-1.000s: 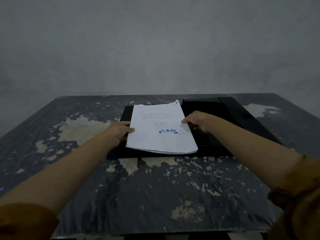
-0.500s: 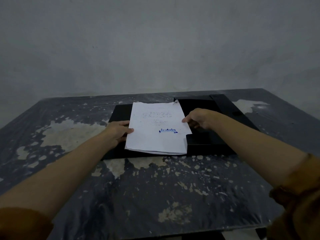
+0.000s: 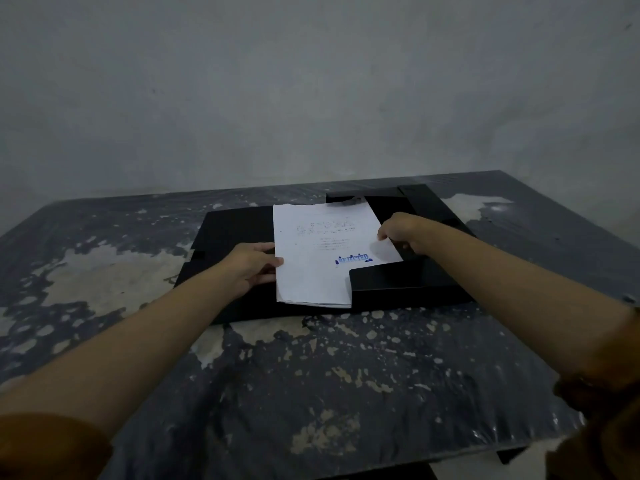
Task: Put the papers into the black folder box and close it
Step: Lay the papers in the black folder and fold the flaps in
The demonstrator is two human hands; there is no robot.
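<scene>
papers (image 3: 318, 258) lying on open black folder box (image 3: 228, 233) near table (image 3: 311, 393) far edge | left hand (image 3: 247, 268) pinching their left edge | right hand (image 3: 401, 232) gripping right edge | near-right corner tucking under box flap (image 3: 398, 278)

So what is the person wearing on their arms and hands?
Both hands, left hand and right hand, are bare: no gloves, and no rings that I can make out. The forearms are uncovered. Brownish-orange sleeves are pushed up near the elbows, bunched on the right.
</scene>
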